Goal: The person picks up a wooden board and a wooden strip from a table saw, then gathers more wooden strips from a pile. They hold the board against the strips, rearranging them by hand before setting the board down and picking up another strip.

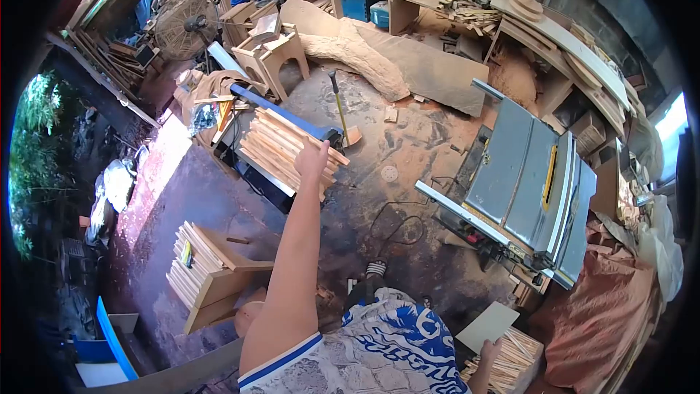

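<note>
My left arm reaches forward, and my left hand (312,159) is at the right end of a pile of thin wooden strips (273,144). Its fingers look curled onto the strips, though part of the grip is hidden. The pile lies on a bench-like machine with a blue bar (281,111). Low on the right, my right hand (490,354) is closed on the edge of a thin pale rectangular board (487,325). Beneath that board is a stack of wooden sticks (521,361), partly covered by it.
A table saw (521,168) stands at right, with a cable (397,222) on the dusty floor. Another strip stack (193,266) rests on a wooden stool at left. A long-handled tool (338,106) stands ahead. Behind are a fan (186,25), a large slab (430,69) and cluttered shelves.
</note>
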`<action>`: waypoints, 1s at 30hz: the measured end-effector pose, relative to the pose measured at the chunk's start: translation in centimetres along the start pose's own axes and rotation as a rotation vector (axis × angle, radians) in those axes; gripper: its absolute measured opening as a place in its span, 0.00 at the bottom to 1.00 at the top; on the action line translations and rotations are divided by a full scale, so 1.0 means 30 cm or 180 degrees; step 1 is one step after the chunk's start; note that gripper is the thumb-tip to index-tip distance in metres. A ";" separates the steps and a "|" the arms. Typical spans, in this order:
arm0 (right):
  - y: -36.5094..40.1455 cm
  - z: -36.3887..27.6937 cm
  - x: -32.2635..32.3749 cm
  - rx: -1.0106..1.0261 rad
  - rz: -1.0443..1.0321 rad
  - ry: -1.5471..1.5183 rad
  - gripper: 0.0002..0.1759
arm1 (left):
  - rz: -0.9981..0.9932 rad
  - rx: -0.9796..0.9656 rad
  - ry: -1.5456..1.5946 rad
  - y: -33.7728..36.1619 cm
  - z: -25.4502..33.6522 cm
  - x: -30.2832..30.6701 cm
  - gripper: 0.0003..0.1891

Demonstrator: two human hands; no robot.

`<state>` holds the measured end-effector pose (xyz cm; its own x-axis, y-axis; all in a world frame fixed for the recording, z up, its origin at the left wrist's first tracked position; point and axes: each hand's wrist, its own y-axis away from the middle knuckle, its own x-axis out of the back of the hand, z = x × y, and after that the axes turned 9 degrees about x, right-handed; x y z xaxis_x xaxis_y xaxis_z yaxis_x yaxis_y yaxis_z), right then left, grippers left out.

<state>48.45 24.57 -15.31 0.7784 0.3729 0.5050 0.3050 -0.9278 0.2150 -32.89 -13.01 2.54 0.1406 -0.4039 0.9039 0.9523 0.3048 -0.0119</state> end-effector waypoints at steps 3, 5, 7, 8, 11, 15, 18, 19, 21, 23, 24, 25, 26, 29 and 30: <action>0.054 -0.282 -0.068 0.0356 -0.0226 0.0640 0.30 | -0.0244 0.0184 -0.0067 -0.097 0.048 -0.034 0.47; 0.081 -0.300 -0.071 0.0683 -0.0097 0.0877 0.32 | -0.0321 0.0341 -0.0133 -0.133 0.060 -0.042 0.47; 0.145 -0.404 -0.117 0.0757 0.0018 0.0919 0.33 | -0.0333 0.0366 -0.0132 -0.156 0.051 -0.043 0.47; 0.170 -0.442 -0.129 0.0743 0.0078 0.0880 0.33 | -0.0372 0.0415 -0.0165 -0.167 0.062 -0.051 0.47; 0.227 -0.500 -0.127 0.0589 -0.0045 0.0654 0.32 | -0.0186 0.0856 0.0297 -0.188 0.053 -0.088 0.44; 0.215 -0.564 -0.156 0.0735 -0.0102 0.0634 0.29 | 0.0259 0.0680 0.2427 -0.158 0.014 -0.164 0.31; 0.181 -0.783 -0.191 0.1030 -0.0119 0.0288 0.29 | -0.1697 0.0760 0.5390 0.162 0.146 -0.018 0.24; 0.164 -0.919 -0.206 0.1208 -0.0230 -0.0051 0.30 | -0.2204 0.0630 0.5656 0.271 0.176 0.014 0.24; 0.122 -1.169 -0.231 0.1770 -0.0290 -0.0559 0.33 | -0.2776 0.0668 0.5455 0.508 0.274 0.085 0.25; 0.097 -1.472 -0.223 0.2487 -0.0435 -0.0674 0.41 | -0.3288 0.0394 0.5353 0.727 0.351 0.095 0.26; 0.071 -1.559 -0.207 0.2479 -0.0587 -0.0688 0.43 | -0.3448 0.0333 0.5309 0.827 0.393 0.099 0.26; 0.057 -1.657 -0.188 0.2663 -0.0523 -0.0510 0.42 | -0.3594 0.0393 0.5162 0.926 0.435 0.101 0.27; 0.024 -1.730 -0.169 0.2888 -0.0517 -0.0471 0.42 | -0.3714 0.0460 0.5010 1.020 0.464 0.108 0.28; -0.055 -1.902 -0.109 0.3063 -0.0341 -0.0568 0.43 | -0.4020 -0.0107 0.4702 1.243 0.527 0.171 0.29; -0.091 -1.924 -0.091 0.3043 -0.0279 -0.0566 0.43 | -0.4079 -0.0138 0.4671 1.290 0.523 0.155 0.29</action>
<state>13.84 26.85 30.98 0.7792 0.5065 0.3693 0.6212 -0.5455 -0.5626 0.37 10.45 13.00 -0.4717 -0.6309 -0.6160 0.6597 -0.7160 0.2282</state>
